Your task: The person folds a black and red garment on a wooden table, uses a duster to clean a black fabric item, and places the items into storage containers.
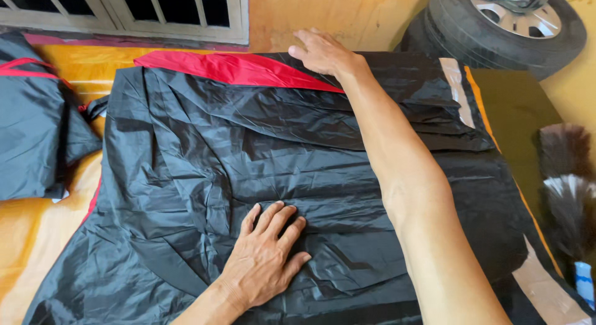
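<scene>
Fabric (248, 151) — black, crinkled, red-edged

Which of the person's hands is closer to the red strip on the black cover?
Right. The right hand rests flat beside the red strip at the far edge; the left hand presses the black cover much nearer the person.

two hands (264, 257) are lying on one black sheet (205, 157); one folded black bundle (31, 120), one tyre (496, 27) and one feather duster (568, 188) are sitting around.
</scene>
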